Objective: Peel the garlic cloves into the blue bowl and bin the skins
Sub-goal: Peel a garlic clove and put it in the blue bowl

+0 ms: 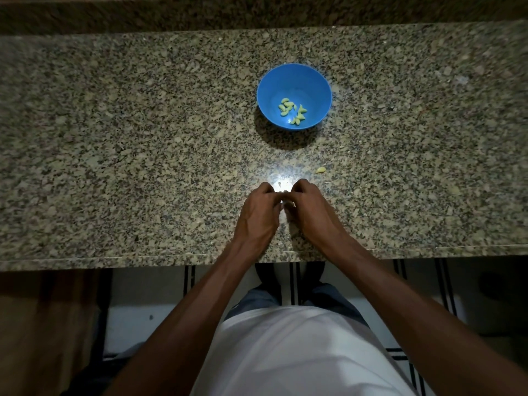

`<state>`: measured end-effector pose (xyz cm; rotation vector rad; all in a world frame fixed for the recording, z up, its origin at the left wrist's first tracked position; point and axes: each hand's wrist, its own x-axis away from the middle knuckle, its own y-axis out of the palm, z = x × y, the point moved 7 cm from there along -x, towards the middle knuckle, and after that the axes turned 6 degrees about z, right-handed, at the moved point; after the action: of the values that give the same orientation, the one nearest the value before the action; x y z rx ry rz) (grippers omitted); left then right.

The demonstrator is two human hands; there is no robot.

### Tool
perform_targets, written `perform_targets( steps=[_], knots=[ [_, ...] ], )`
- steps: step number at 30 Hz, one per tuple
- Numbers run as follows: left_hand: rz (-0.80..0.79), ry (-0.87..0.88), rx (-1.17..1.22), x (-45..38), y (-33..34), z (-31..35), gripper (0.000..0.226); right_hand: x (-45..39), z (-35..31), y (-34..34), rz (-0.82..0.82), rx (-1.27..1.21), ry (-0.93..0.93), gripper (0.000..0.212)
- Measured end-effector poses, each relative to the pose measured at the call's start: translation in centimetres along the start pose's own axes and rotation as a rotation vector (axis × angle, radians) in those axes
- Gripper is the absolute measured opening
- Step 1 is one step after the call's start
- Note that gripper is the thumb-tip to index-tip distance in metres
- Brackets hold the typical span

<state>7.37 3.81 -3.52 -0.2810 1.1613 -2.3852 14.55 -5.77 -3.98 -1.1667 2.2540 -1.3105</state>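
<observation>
Granite counter, my left hand and right hand knuckle to knuckle near its front edge, fingers curled, pinching together what may be a garlic clove, blue bowl beyond.

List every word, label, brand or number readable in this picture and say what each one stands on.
None: no readable text anywhere in this view.
The blue bowl is plain inside, with no mark or label showing.
The granite counter carries only its speckle.
The white shirt shows no print.
The left hand and right hand pinch a small pale piece, too small to show any marking.
</observation>
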Motion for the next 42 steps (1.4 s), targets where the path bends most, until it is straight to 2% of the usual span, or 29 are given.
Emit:
perform_targets(
  steps=[3, 7, 10, 16, 19, 23, 26, 31, 37, 42],
  knots=[
    [0.016, -0.004, -0.04, 0.1, 0.0, -0.1, 0.022, 0.4, -0.7, -0.1, 0.074, -0.041, 0.021, 0.013],
    [0.044, -0.001, -0.038, 0.5, -0.3, -0.4, 0.018, 0.5, -1.0, 0.5, 0.049, 0.033, -0.02, 0.02],
    [0.056, -0.001, -0.015, 0.8, -0.2, -0.9, 0.017, 0.8, -1.5, 0.0, 0.094, 0.025, -0.094, 0.014],
    [0.116, -0.216, 0.2, 1.1, -1.3, -3.7, 0.01, -0.5, -0.7, -0.7, 0.016, 0.028, -0.123, 0.015],
    [0.144, -0.309, 0.323, 1.3, -2.4, -4.9, 0.007, -1.1, 1.3, -1.6, 0.007, -0.138, 0.021, 0.008],
    [0.135, -0.409, 0.458, 1.2, -2.9, -4.9, 0.008, 0.3, 5.1, -2.8, -0.047, -0.619, 0.345, 0.01],
    [0.148, -0.443, 0.467, 1.5, -2.8, -4.8, 0.011, 1.1, 5.8, -3.8, -0.032, -0.778, 0.405, 0.013],
    [0.12, -0.363, 0.34, 2.3, -1.3, -3.1, 0.016, 2.1, 6.5, -4.5, -0.038, -0.871, 0.405, 0.015],
    [0.032, 0.015, 0.03, 0.8, 1.0, 1.9, 0.01, 3.1, 8.0, -4.7, -0.016, -0.928, 0.438, 0.019],
    [-0.118, 0.201, -0.34, 0.9, 3.4, 4.3, 0.013, 4.3, 9.6, -5.2, -0.006, -0.926, 0.426, 0.017]
  ],
)
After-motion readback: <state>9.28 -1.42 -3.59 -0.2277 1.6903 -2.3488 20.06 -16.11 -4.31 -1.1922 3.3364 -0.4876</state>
